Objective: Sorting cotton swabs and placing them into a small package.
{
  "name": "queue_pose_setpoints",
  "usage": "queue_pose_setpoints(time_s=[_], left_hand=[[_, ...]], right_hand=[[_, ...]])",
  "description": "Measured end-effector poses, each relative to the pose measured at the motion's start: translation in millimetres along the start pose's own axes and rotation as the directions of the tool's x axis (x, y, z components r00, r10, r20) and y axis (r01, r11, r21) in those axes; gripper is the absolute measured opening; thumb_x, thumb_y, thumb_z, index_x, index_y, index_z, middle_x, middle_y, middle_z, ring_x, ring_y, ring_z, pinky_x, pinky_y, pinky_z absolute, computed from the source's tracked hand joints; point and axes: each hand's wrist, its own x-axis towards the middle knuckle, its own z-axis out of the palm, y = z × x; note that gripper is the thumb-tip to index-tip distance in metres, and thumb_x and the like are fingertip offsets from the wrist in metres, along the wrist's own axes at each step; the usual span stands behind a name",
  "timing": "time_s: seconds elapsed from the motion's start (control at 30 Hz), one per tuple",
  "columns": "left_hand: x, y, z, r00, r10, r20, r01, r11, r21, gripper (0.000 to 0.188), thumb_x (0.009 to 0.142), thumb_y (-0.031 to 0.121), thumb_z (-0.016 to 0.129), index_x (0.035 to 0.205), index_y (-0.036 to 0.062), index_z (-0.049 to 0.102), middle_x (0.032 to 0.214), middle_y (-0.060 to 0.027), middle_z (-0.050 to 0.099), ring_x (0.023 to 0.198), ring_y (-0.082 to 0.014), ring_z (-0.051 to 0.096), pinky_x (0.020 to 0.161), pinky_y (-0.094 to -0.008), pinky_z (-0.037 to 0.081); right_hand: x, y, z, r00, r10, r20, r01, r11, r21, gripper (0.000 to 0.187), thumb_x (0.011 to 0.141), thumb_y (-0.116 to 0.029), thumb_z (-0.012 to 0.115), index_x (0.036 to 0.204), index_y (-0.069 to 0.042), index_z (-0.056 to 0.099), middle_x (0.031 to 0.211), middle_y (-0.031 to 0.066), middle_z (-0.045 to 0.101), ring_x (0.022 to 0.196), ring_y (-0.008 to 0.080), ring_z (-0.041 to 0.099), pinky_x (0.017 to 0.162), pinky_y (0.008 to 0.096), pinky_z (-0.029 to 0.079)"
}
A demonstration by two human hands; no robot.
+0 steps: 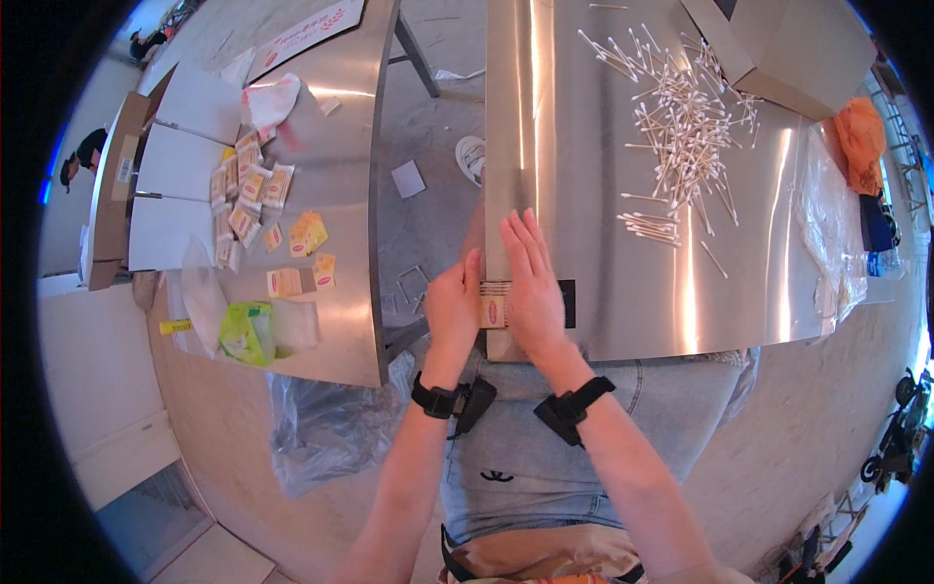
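Note:
At the near left corner of the right-hand metal table lies a small clear packet of cotton swabs (494, 310) with a printed card in it. My left hand (454, 304) is closed at the packet's left end, its thumb pointing away from me and its other fingers mostly hidden. Flat and stretched out, my right hand (532, 287) rests against the packet's right part and covers some of it. From under the right hand's outer edge shows a flat black piece (568, 304). Loose cotton swabs (681, 136) lie heaped farther off, with a small row of swabs (650, 229) nearer.
A cardboard box (798, 49) and crumpled clear plastic (829, 219) sit at the right. Across a gap, the left table (341, 156) carries filled swab packets (248, 190), yellow cards (307, 234), a green bag (248, 333) and a white-flapped box (185, 161).

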Motion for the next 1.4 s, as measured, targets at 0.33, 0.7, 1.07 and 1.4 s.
queue_pose_setpoints(time_s=[0.33, 0.7, 1.07, 1.4], left_hand=[[1, -7, -31, 0.995, 0.022, 0.096, -0.006, 0.986, -0.166, 0.056, 0.104, 0.047, 0.043, 0.085, -0.0009, 0.067, 0.073, -0.0242, 0.065, 0.068, -0.0451, 0.059, 0.063, -0.0462, 0.046], [-1, -16, -20, 0.991, 0.129, -0.026, -0.128, 0.990, 0.054, 0.046, 0.105, 0.038, 0.045, 0.092, -0.0028, 0.063, 0.085, -0.0239, 0.065, 0.076, -0.0419, 0.058, 0.069, -0.0444, 0.046], [-54, 80, -14, 0.905, 0.352, 0.239, -0.263, 0.904, -0.337, 0.020, 0.099, 0.021, 0.058, 0.107, 0.0024, 0.060, 0.094, -0.0119, 0.067, 0.085, -0.0241, 0.065, 0.076, -0.0341, 0.051], [-84, 131, 65, 0.592, 0.383, 0.709, -0.551, 0.834, 0.009, 0.018, 0.090, 0.023, 0.069, 0.096, 0.0069, 0.064, 0.081, -0.0108, 0.068, 0.075, -0.0295, 0.067, 0.067, -0.0390, 0.053]], right_hand=[[-19, 5, -7, 0.824, 0.563, -0.068, -0.077, 0.229, 0.970, 0.049, 0.109, -0.026, 0.039, 0.150, 0.000, 0.035, 0.154, 0.0149, 0.040, 0.146, 0.0236, 0.032, 0.121, 0.0386, 0.027], [-38, -4, -11, 0.868, 0.495, -0.045, -0.133, 0.319, 0.938, 0.049, 0.108, -0.026, 0.041, 0.150, -0.001, 0.037, 0.153, 0.0114, 0.041, 0.145, 0.0219, 0.033, 0.119, 0.0366, 0.026], [-137, 253, -326, 0.437, 0.578, -0.689, -0.311, 0.816, 0.488, 0.066, 0.096, -0.022, 0.065, 0.150, -0.001, 0.033, 0.151, 0.0178, 0.041, 0.141, 0.0284, 0.038, 0.114, 0.0370, 0.033], [-108, 417, -507, 0.343, 0.426, -0.837, -0.651, 0.750, 0.115, 0.109, 0.075, -0.035, 0.084, 0.152, 0.007, 0.019, 0.154, 0.0309, 0.028, 0.146, 0.0418, 0.025, 0.118, 0.0476, 0.025]])
